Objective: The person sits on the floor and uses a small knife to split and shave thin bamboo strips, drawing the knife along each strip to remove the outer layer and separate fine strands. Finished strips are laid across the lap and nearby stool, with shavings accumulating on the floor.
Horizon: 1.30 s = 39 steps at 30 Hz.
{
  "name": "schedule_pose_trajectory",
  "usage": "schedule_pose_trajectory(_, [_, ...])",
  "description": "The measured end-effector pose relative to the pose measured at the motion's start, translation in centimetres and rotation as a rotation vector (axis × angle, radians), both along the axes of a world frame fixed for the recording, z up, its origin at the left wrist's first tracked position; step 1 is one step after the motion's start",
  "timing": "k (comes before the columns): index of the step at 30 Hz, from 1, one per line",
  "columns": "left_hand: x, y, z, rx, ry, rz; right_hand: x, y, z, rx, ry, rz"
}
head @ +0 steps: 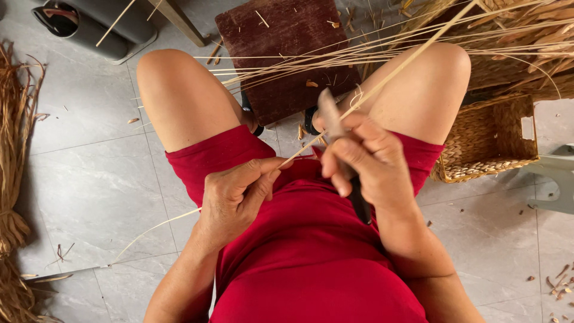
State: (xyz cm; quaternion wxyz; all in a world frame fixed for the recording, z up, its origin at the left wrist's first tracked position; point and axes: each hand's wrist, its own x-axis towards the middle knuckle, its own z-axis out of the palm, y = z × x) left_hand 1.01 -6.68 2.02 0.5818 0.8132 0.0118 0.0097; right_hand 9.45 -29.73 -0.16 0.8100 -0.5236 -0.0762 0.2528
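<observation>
1. A thin cane strip [382, 84] runs from the lap toward 1 o'clock, crossing the right knee.
2. The left hand [236, 194] pinches its near end between thumb and fingers.
3. The right hand [365, 158], at 3 o'clock of the left, is clenched around a knife [330, 113], blade against the strip.
4. A woven basket [487, 140] sits on the floor further toward 3 o'clock.

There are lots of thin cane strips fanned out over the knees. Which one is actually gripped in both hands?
The thicker pale strip, running diagonally from upper right down to the left hand and passing under the knife held in the right hand. The thinner strands lie loose over the wooden stool.
</observation>
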Motion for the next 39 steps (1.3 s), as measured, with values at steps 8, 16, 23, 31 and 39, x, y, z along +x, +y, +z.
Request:
schedule_pose_trajectory(8, [-0.9,0.5,-0.4,0.037,-0.041,-0.003,1.1,-1.2,0.0,0.061,0.009,-0.141])
schedule_pose_trajectory(16, [-2.5,2.5,-0.9,0.057,0.094,0.023,3.0,-4.7,-0.1,0.145,-0.082,-0.263])
schedule_pose_trajectory(23, [-3.8,4.9,-1.7,0.120,0.127,0.042,4.5,-9.1,-0.7,0.091,-0.133,-0.530])
schedule_pose_trajectory(31, [-4.1,5.6,-2.0,0.018,0.248,0.154,6.5,-16.2,-1.3,0.027,-0.043,-0.850])
schedule_pose_trajectory(39, [-1.5,3.2,-3.0,-0.179,0.182,0.073,3.3,-9.7,-1.4,-0.137,-0.285,-0.424])
